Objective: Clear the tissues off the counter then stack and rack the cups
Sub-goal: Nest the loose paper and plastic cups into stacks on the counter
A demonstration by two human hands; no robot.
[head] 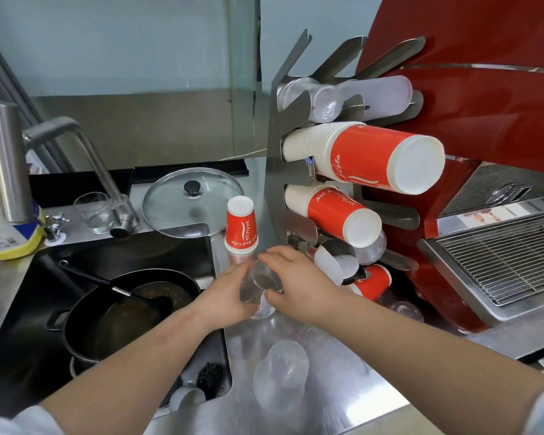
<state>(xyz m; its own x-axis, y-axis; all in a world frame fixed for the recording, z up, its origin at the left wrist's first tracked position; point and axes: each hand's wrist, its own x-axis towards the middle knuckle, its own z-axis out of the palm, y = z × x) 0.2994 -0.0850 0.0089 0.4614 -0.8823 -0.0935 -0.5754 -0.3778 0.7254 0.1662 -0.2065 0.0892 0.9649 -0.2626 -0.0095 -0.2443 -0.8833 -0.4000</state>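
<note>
Both hands meet over the steel counter [343,365] in front of the cup rack [272,171]. My left hand [230,296] and my right hand [296,287] grip clear plastic cups [259,282] between them, one cup partly pushed into another. A red paper cup [242,226] stands upside down just behind the hands. Another clear cup [280,376] stands upside down nearer to me. The rack holds a large red cup stack [374,158], a smaller red stack [336,213] and clear cups [343,98] on top. A red cup [374,282] lies at the rack's foot. No tissues are visible.
A black sink [123,255] on the left holds a dirty pan [120,312] with a ladle. A glass lid [193,200], a drinking glass [94,211] and a tap [76,158] sit behind it. A red coffee machine [471,89] with a wire drip grate [509,255] fills the right.
</note>
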